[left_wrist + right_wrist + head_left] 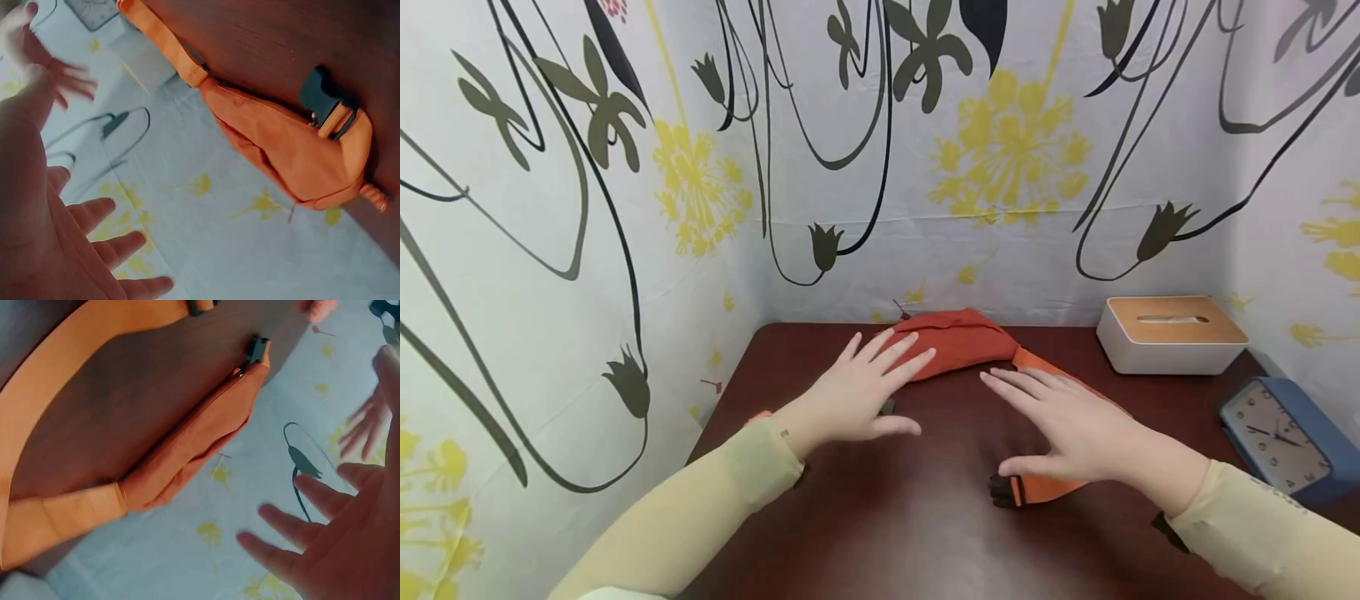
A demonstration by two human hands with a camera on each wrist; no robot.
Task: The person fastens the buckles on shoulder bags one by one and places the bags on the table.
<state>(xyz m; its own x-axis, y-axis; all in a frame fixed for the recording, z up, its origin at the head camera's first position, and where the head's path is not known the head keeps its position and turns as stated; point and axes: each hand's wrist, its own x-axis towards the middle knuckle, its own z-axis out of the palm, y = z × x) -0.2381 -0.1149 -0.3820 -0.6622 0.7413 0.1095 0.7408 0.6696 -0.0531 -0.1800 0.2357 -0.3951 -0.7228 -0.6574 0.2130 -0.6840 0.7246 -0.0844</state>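
An orange waist bag (pixel 962 343) lies toward the back of the dark table, its webbing strap (pixel 1051 490) curving round to the right. At one strap end is a black buckle part (pixel 1002 492); another buckle part (pixel 325 97) shows beside the bag in the left wrist view. My left hand (pixel 859 396) is held over the bag's left side with fingers extended and thumb apart, partly covering the bag. Spread above the strap, my right hand (pixel 1067 423) likewise grips nothing. Both wrist views show the hands apart from the bag.
A white tissue box (pixel 1172 358) with a wooden lid stands at the back right. Nearer, at the right edge, is a blue clock (pixel 1281 437). Patterned cloth (pixel 910 183) hangs behind and beside the table (pixel 880 533).
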